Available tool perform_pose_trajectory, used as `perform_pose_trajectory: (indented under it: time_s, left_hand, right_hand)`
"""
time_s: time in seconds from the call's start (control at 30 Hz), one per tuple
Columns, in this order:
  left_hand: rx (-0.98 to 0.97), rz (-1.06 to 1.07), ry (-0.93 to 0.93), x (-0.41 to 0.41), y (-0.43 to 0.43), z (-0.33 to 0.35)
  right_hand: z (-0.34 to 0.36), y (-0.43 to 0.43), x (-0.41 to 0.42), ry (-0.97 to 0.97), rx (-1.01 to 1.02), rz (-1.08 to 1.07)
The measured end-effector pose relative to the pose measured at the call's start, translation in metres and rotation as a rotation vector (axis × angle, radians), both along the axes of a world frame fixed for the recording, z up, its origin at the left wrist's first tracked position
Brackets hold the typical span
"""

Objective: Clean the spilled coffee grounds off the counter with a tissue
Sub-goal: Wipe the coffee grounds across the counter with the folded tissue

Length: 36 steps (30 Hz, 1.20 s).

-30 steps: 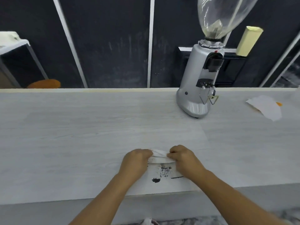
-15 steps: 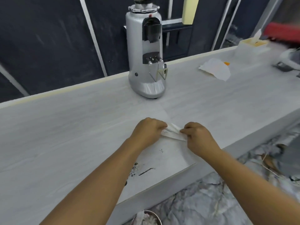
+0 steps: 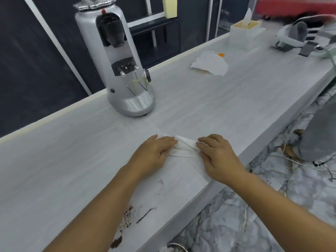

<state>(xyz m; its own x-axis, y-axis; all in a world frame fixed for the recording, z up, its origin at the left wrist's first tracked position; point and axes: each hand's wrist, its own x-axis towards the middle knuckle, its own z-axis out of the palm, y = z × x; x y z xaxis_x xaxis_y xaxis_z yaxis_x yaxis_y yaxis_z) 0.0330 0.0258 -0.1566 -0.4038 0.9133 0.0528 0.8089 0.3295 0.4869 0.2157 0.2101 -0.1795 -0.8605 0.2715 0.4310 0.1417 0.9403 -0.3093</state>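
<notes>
A folded white tissue (image 3: 184,146) lies flat on the pale wood-grain counter (image 3: 72,151) near its front edge. My left hand (image 3: 154,151) presses on the tissue's left end with fingers laid flat. My right hand (image 3: 218,155) presses its right end. Dark coffee grounds (image 3: 127,217) lie in smears and a thin line close to the front edge, beside and partly under my left forearm. A few specks of grounds (image 3: 161,182) sit nearer the tissue.
A silver coffee grinder (image 3: 120,66) stands at the back of the counter. Further right lie a crumpled used tissue (image 3: 211,63), a white tissue box (image 3: 245,33) and a headset with cables (image 3: 298,37). Below the counter edge is marble floor (image 3: 236,215) and a bin rim (image 3: 174,247).
The view has swung right and closer. My hands have flattened their fingers onto the tissue, which now lies pressed flat, further from the grounds.
</notes>
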Motion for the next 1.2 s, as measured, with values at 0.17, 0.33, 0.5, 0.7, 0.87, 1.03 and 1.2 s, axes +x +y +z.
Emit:
perform_pose_trajectory:
  time_s: [0.17,0.33,0.5,0.7,0.87,1.03,1.2]
  left_hand:
    - [0.191,-0.040,0.089,-0.013,0.009,0.003]
    - [0.154,-0.095,0.051,-0.012,0.011,0.006]
    - [-0.030,-0.200,0.035,-0.020,0.018,-0.001]
    - [-0.051,-0.204,0.040,-0.024,0.018,-0.005]
    - [-0.061,-0.224,0.008,-0.023,0.012,-0.004]
    - [-0.036,-0.265,-0.022,-0.025,-0.017,-0.010]
    - [-0.024,-0.287,-0.017,-0.027,-0.047,-0.010]
  right_hand:
    - [0.001,-0.008,-0.005,-0.006,0.009,-0.061]
    - [0.001,-0.008,-0.002,0.036,-0.017,-0.078]
    - [-0.007,-0.005,0.003,-0.043,-0.015,0.046]
    - [-0.014,-0.010,0.011,-0.102,0.005,-0.061]
    - [-0.016,-0.035,0.010,-0.089,-0.064,-0.152]
    - [-0.016,-0.071,0.017,-0.095,-0.129,-0.173]
    - [-0.011,-0.102,0.022,-0.108,-0.162,-0.189]
